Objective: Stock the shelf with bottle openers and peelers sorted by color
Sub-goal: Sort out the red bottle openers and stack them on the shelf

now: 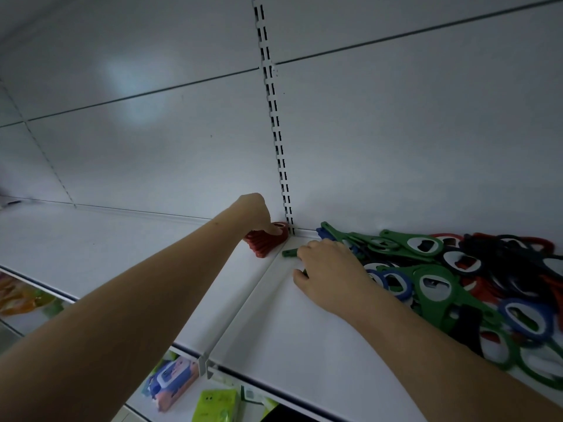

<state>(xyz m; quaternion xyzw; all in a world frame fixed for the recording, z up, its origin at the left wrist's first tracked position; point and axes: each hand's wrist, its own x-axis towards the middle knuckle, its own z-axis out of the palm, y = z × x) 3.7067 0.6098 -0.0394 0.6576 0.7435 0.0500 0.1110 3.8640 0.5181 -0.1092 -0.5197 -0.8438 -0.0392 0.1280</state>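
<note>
So the white shelf [128, 263] is taking the sorted stock, and the big mixed pile of openers [457, 287] is sitting along the right side, touching the back wall. They're flat plastic paddles in green, blue, red and black, each with an oval metal insert. My guess is the pile is just unsorted supply. The red stack [265, 240] is getting squared up in the back corner, left hand [257, 213] pressing down on it with curled fingers. Right hand [330, 269] is clamping a green opener [289, 253] at the pile's edge, probably starting a green group.
</note>
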